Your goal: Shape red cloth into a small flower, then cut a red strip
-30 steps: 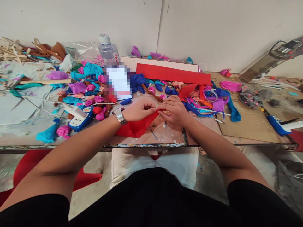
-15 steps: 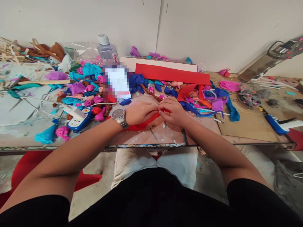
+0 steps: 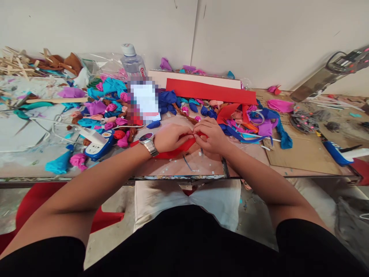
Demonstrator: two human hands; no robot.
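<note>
A red strip of crepe paper [image 3: 173, 152] runs beneath my left hand [image 3: 174, 137] and up into my fingers. Thumb and fingers of that hand are pinched on its end. My right hand [image 3: 209, 135] meets it fingertip to fingertip and is also closed on the red paper, a bit of which shows between thumb and fingers. The fingers hide how the paper is folded there. Behind the hands lies a wide flat red strip [image 3: 210, 91]. Small twisted pieces of blue paper [image 3: 208, 112] lie just beyond my fingers.
A phone [image 3: 145, 100] and a water bottle [image 3: 134, 63] stand behind my left hand. Left of it are a blue power strip [image 3: 99, 146] and many coloured paper pieces. To the right lie a tape roll [image 3: 257, 117], cardboard [image 3: 300, 154] and a tilted dark bottle [image 3: 314, 80].
My left wrist has turned slightly, and its watch with it. Both hands stay together on the red paper. The view has shifted a little.
</note>
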